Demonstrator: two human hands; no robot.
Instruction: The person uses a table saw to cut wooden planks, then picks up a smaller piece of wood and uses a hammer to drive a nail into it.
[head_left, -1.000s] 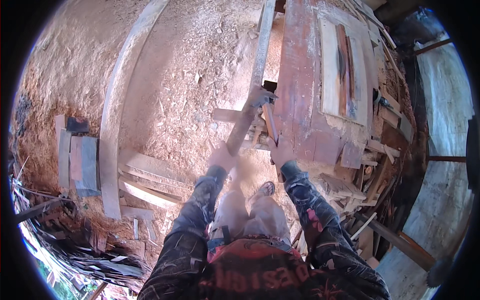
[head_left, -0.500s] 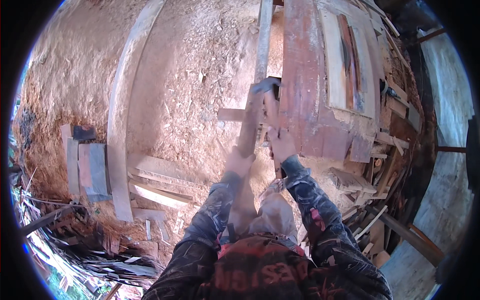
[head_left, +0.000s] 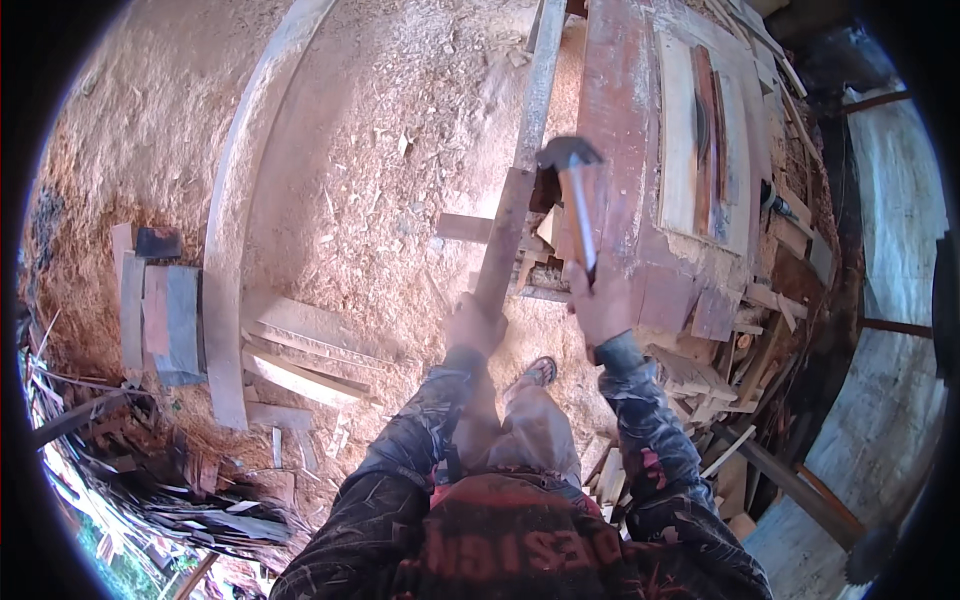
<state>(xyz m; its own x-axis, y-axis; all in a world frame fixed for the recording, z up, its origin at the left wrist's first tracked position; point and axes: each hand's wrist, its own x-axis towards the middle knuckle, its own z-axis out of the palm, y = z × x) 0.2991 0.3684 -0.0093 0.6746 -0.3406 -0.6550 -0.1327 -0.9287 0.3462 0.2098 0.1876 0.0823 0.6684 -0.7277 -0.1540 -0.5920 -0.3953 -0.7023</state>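
My left hand [head_left: 473,325] is closed around the near end of a narrow brown wooden board [head_left: 503,235], which points away from me. The board's far end meets a long thin plank [head_left: 540,90]. In my right hand [head_left: 602,303] is a claw hammer [head_left: 577,195], gripped by its handle. Its dark head is up at the far end, just right of the board and apart from it. A short crosspiece of wood [head_left: 464,227] sticks out to the left of the board.
A reddish-brown workbench [head_left: 610,120] stands on the right, with loose wooden strips [head_left: 705,140] on top. A drill-like tool [head_left: 775,198] lies at its far side. Wood offcuts [head_left: 690,375] are piled lower right. A long pale beam [head_left: 235,230] and stacked blocks [head_left: 172,320] lie left on sawdust-covered ground.
My right hand has swung the hammer to the right, away from the board. My left hand keeps its hold on the board, which has barely moved.
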